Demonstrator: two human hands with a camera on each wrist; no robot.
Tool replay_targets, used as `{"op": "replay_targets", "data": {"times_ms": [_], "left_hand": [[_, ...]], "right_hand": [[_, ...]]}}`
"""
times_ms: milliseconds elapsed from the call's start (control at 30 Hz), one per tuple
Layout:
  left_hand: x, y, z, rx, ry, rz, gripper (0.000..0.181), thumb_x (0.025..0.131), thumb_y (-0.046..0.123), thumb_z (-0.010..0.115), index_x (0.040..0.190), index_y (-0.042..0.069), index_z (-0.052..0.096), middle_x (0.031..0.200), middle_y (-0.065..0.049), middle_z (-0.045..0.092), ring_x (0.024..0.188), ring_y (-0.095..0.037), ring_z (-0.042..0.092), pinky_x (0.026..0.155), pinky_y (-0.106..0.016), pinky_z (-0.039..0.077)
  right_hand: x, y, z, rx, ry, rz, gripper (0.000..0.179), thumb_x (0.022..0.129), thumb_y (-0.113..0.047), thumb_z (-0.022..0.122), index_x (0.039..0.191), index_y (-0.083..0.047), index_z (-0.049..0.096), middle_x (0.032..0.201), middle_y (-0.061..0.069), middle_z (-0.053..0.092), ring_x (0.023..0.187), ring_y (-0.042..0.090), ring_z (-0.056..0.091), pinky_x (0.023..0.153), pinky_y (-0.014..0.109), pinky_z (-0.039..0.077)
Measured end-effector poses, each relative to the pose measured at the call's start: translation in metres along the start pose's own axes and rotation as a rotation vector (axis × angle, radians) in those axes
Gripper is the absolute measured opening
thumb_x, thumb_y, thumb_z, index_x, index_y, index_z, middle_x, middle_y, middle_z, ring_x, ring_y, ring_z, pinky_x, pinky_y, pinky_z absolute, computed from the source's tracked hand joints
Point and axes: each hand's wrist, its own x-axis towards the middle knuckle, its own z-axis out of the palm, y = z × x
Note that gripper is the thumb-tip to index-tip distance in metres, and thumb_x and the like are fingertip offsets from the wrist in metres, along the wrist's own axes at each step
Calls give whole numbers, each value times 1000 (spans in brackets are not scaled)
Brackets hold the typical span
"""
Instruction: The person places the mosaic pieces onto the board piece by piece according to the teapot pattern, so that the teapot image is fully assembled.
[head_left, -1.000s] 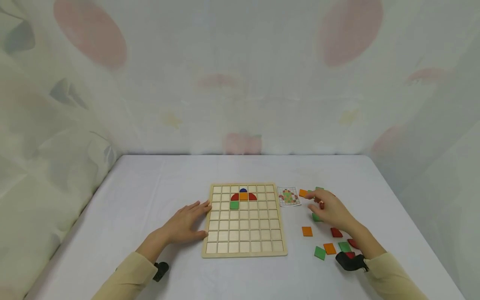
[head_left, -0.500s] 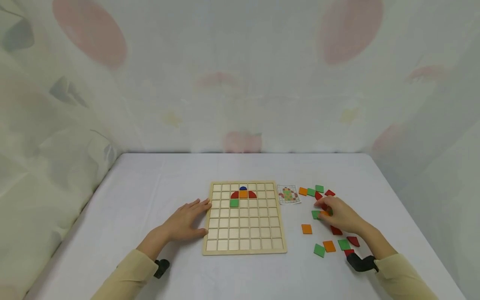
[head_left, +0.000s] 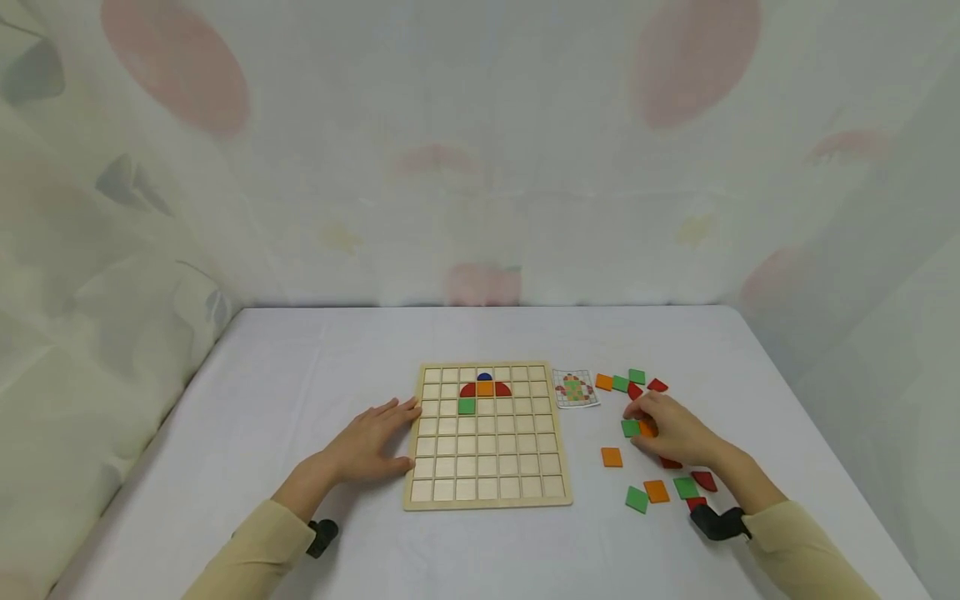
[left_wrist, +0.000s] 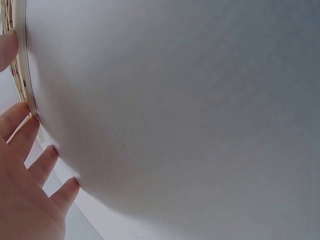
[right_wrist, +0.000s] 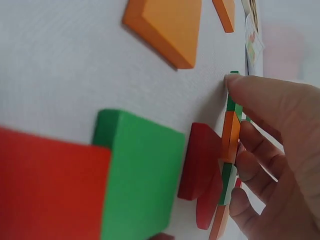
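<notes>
Head view: right hand (head_left: pixel 678 431) is straddling the green square tile (head_left: pixel 631 428), right of the grid board (head_left: pixel 467 446), thumb near side, index far side; can't tell whether it's pinching yet. Orange tile (head_left: pixel 647 428) is sitting just right of it. Left hand (head_left: pixel 371 444) is resting, fingers extended, at board's left edge.

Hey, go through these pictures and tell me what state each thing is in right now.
Board: flat on the table, five tiles set in, most cells bare.
Card: beside the board, pattern up.
Loose tiles: scattered right of the board.
Left hand: fingers spread, touching the board's left edge.
Right hand: fingers curled at a green tile; grip unclear.
</notes>
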Motion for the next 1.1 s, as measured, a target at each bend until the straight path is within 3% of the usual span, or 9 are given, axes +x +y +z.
{"op": "replay_targets", "data": {"times_ms": [400,733,1100], "left_hand": [[0,0,1,1,11,14,71,77,33,70,137,7,43,146,-10,35,133,-39,32,101,-61,28],[0,-2,1,4,-1,-2,72,77,34,70,138,9,42,147,-8,34,134,-38,30,102,-61,27],[0,0,-1,1,-11,-12,71,78,35,70,137,9,42,147,-9,34,134,-38,30,103,-61,26]], "right_hand": [[1,-1,4,-51,42,-1,26,75,-13,74,97,-13,60,92,-3,54,83,13,49,78,37,50],[5,-1,3,-118,42,-25,27,76,-19,74,98,-11,61,91,-2,56,80,12,50,75,35,50],[12,-15,-7,24,102,-22,25,78,-14,72,101,-10,61,94,-1,59,81,15,51,72,31,49]]}}
